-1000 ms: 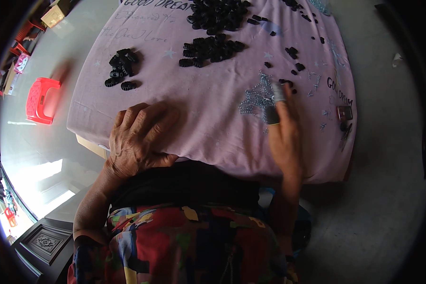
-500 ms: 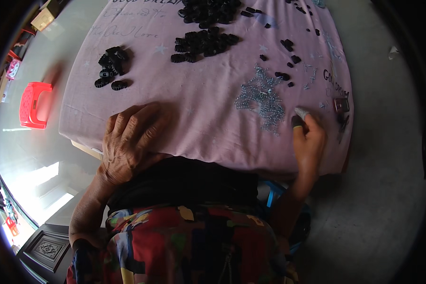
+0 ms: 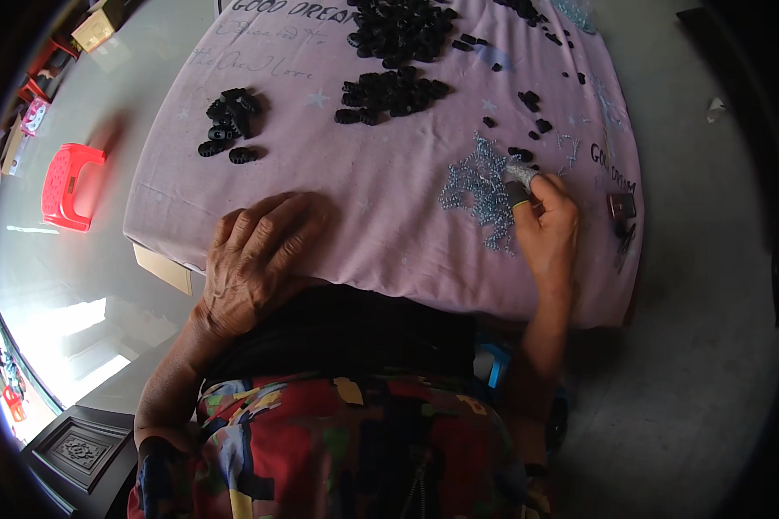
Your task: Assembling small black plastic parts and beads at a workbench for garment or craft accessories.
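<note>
My left hand (image 3: pixel 260 251) lies palm down on the pink cloth (image 3: pixel 389 233) by the table's near edge, fingers stretched and slightly bent, with nothing visible in it. My right hand (image 3: pixel 545 221) is at the right side of a spread pile of tiny silvery metal pieces (image 3: pixel 476 192), too small to name surely. A black cover with a yellow rim (image 3: pixel 518 192) is on its thumb, and a grey one (image 3: pixel 521 176) on its forefinger. These two tips are drawn close together; anything between them is hidden. Small black plastic parts (image 3: pixel 231 121) form a pile beyond my left hand.
Two larger piles of black parts (image 3: pixel 398 35) (image 3: pixel 391 93) lie farther back. Loose black pieces (image 3: pixel 528 101) are scattered at the right. A small dark square case (image 3: pixel 621 205) sits near the right edge. A red plastic stool (image 3: pixel 71 186) stands on the floor at left.
My right hand has moved left and slightly forward, onto the edge of the silvery pile. My left hand stays resting on the cloth. The whole view has shifted slightly.
</note>
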The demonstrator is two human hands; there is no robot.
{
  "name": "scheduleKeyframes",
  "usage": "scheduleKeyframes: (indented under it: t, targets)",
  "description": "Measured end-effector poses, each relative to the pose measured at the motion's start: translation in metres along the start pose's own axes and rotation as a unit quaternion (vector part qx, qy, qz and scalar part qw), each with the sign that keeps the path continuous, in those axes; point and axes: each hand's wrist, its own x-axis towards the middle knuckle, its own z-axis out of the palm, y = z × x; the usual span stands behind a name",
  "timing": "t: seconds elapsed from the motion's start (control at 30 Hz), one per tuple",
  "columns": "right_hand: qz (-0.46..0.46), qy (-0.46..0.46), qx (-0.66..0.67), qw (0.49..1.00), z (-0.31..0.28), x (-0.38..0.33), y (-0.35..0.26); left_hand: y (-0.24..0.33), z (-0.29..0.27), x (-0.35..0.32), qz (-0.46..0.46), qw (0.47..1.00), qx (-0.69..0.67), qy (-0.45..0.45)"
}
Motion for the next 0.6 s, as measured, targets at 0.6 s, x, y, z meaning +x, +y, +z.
scheduleKeyframes:
  t: [0.6]
  targets:
    - [0.045, -0.122, 0.103, 0.986, 0.003, 0.032, 0.015, 0.000, 0.001, 0.002, -0.007, 1.000, 0.003, -0.011]
